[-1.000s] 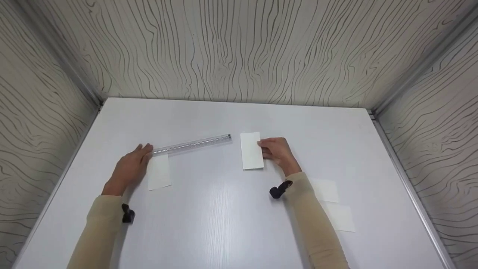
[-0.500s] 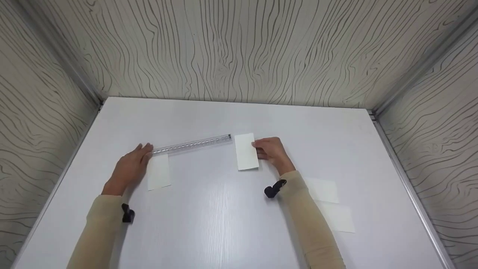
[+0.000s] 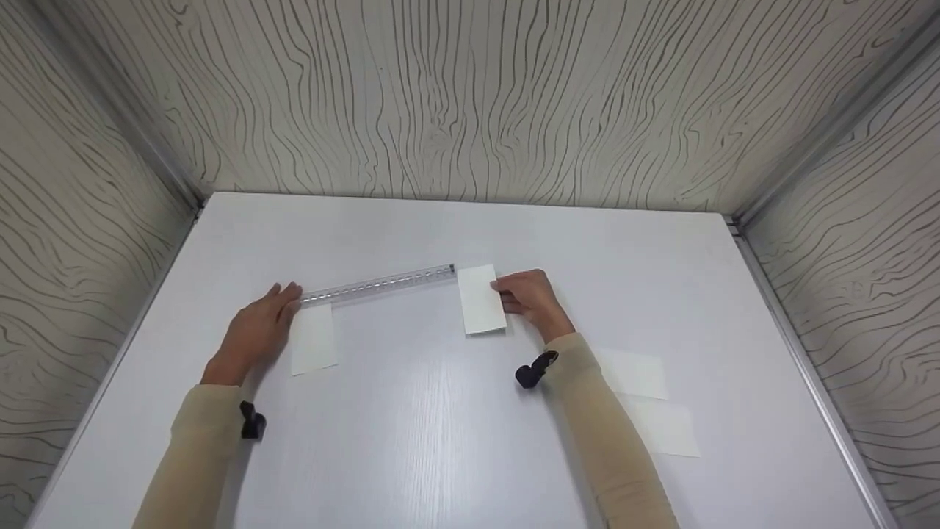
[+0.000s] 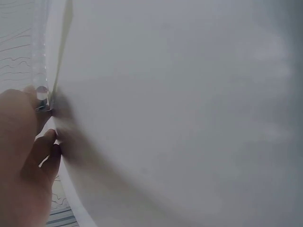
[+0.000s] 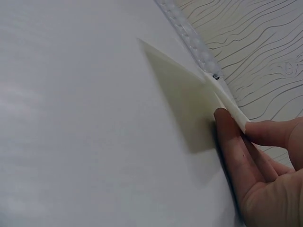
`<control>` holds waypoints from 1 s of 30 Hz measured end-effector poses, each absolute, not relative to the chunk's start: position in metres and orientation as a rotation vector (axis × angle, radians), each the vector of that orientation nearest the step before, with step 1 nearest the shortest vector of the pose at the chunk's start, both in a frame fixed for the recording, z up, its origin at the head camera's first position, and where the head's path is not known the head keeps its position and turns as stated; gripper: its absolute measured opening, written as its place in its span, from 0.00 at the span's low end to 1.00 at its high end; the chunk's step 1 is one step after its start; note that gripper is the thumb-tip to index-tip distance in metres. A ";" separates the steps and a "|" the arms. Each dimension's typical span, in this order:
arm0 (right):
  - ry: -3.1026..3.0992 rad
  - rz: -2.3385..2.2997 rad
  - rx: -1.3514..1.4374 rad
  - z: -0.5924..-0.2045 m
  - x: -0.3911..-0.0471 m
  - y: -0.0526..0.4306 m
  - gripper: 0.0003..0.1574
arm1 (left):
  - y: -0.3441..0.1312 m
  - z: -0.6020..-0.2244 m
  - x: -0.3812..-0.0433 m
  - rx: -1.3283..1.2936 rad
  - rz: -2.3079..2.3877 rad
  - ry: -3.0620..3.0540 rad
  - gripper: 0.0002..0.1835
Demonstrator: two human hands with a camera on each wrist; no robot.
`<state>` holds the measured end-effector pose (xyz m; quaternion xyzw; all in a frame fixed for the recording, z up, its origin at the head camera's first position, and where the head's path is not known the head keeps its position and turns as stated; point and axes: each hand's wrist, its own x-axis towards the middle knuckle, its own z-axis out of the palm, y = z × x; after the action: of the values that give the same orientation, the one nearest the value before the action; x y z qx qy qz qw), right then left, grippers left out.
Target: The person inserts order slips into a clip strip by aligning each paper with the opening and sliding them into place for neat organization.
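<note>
1. The left hand (image 3: 255,329) grips the left end of a long, clear plastic strip (image 3: 382,283) lying aslant on the white bench (image 3: 411,441).
2. The right hand (image 3: 534,295) pinches a white rectangular paper slip (image 3: 481,301) by its right edge, beside the strip's other end.
3. A second white paper slip (image 3: 313,339) lies near the left hand.

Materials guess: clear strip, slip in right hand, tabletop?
Clear strip: probably glossy plastic; looks see-through, with bright highlights.
Slip in the right hand: likely matte paper or thin card; thin edge, no shine.
Tabletop: perhaps satin white laminate; faint grain and soft reflections, core not visible.
</note>
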<state>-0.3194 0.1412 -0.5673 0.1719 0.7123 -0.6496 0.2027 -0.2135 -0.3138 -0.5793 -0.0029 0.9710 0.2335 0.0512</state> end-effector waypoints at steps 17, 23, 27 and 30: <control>1.999 -1.791 0.501 -0.571 -0.324 0.128 0.25 | -0.314 -0.581 -0.214 -0.006 0.689 2.956 0.30; 2.019 -1.769 0.507 -0.570 -0.326 0.122 0.26 | -0.315 -0.581 -0.214 -0.003 0.688 2.967 0.30; 2.034 -1.746 0.500 -0.570 -0.326 0.119 0.26 | -0.315 -0.581 -0.215 -0.002 0.695 2.961 0.30; 2.043 -1.733 0.495 -0.571 -0.327 0.117 0.26 | -0.315 -0.582 -0.215 -0.002 0.704 2.951 0.30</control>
<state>-0.3267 0.1166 -0.5710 0.1776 0.7337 -0.6224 0.2068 -0.2148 -0.3148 -0.5816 -0.0008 0.9713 0.2318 0.0539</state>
